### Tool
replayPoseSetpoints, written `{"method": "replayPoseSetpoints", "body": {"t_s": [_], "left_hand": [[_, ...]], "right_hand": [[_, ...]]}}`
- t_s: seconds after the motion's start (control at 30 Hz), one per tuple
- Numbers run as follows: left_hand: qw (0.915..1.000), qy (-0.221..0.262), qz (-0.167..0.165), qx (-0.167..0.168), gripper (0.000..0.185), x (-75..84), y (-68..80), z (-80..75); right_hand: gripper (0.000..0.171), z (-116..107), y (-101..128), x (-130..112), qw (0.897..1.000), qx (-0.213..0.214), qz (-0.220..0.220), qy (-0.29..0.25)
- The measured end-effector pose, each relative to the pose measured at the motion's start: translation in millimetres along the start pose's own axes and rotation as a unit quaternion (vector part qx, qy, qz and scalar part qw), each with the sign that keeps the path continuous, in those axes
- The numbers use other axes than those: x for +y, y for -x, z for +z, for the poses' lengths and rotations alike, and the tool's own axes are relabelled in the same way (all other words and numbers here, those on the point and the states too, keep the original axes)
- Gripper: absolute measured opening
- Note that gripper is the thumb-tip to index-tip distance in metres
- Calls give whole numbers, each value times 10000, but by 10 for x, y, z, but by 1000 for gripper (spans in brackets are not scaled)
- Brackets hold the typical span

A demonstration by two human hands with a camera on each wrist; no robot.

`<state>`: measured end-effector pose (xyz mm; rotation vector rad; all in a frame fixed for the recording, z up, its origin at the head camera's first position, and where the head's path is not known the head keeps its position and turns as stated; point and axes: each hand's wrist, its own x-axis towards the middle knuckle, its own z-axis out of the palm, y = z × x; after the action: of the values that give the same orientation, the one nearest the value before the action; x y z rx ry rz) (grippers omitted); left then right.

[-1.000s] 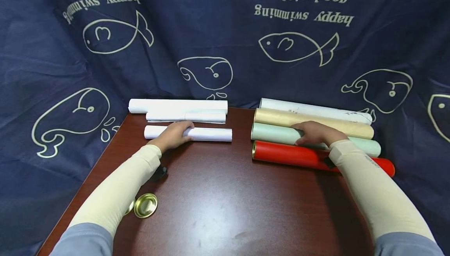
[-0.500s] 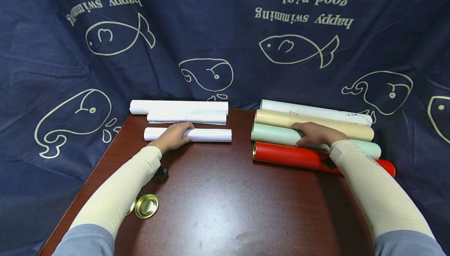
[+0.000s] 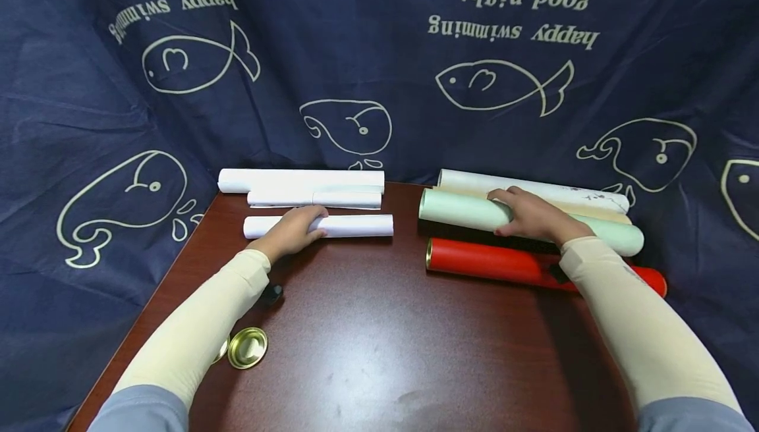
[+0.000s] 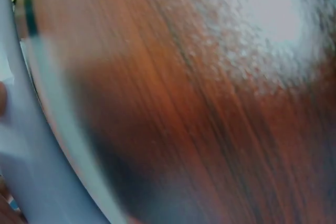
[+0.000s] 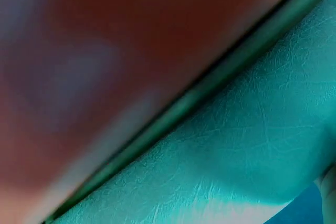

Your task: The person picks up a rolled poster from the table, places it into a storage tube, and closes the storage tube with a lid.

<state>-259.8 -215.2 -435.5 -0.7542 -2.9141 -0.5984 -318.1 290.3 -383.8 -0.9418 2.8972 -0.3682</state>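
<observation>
Four tubes lie at the right of the head view. The right hand [image 3: 534, 216] curls its fingers round the pale green tube [image 3: 462, 210], which sits raised a little, its left end clear of the desk [image 3: 379, 326], in the middle right of the frame. Behind it lie a beige tube [image 3: 599, 210], mostly hidden, and a white printed tube [image 3: 551, 188]; in front, apart from it, lies a red tube [image 3: 492, 262].

Three white paper rolls lie at the upper left of the desk. The left hand [image 3: 293, 229] rests over the nearest paper roll [image 3: 356, 225], fingers curved on top of it. The two other paper rolls [image 3: 302, 178] lie just behind, touching each other.

Two gold caps [image 3: 247, 346] sit at the lower left, partly hidden by the sleeve [image 3: 196, 333]. The right wrist view shows the green surface [image 5: 252, 145] close up, blurred
</observation>
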Motion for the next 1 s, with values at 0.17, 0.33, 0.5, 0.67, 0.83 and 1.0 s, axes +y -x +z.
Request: {"method": "replayPoseSetpoints", "body": {"t_s": [0.17, 0.33, 0.5, 0.67, 0.83, 1.0], "left_hand": [[9993, 93, 241, 288, 33, 70, 83, -44], [9981, 222, 223, 529, 31, 108, 188, -75], [9965, 187, 345, 737, 31, 168, 268, -134], [9958, 227, 330, 825, 31, 256, 414, -215], [9956, 324, 271, 839, 32, 330, 558, -284], [9950, 344, 337, 877, 32, 393, 661, -300]], "right_hand": [[70, -96, 129, -101, 9993, 255, -181, 227], [70, -183, 280, -227, 9964, 603, -441, 392], [68, -188, 460, -346, 9918, 1045, -654, 350], [70, -41, 688, -488, 9842, 1485, -932, 256], [70, 124, 888, -581, 9802, 1717, -969, 203], [69, 282, 1014, -614, 9814, 1717, -853, 135]]}}
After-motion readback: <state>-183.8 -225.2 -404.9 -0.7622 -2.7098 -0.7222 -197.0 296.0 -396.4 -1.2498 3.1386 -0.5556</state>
